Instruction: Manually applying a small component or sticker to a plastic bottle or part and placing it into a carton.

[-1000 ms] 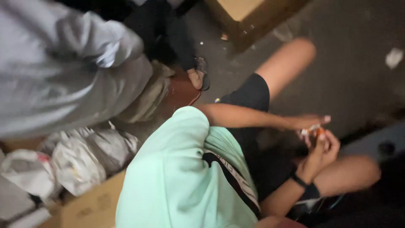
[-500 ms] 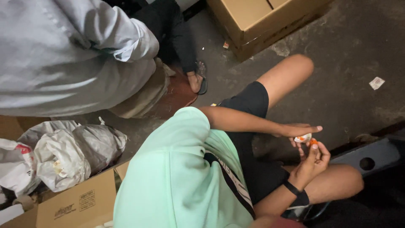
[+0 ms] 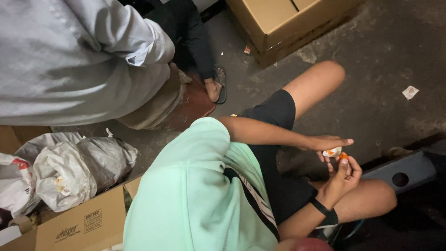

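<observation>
I sit on a concrete floor in a mint green shirt [image 3: 195, 195] and black shorts, knees bent. My left hand [image 3: 327, 143] reaches out over my lap with fingers stretched and pinches a small white and orange item [image 3: 332, 151]. My right hand [image 3: 344, 174], with a black band on its wrist, comes up from below and its fingertips hold the orange end [image 3: 343, 157] of the same item. What the item is cannot be told at this size.
Another person in a grey shirt [image 3: 69, 60] crouches at the upper left, one sandalled foot [image 3: 217, 88] near my knee. A cardboard box [image 3: 283, 28] stands at the top, and another box [image 3: 79, 225] with white plastic bags [image 3: 69, 172] at the lower left. A dark grey part with a hole [image 3: 400, 175] lies on the right.
The view has steadied and shifted, so more of the top box shows. Both hands stay together on the small item, and the fingers have shifted slightly on it.
</observation>
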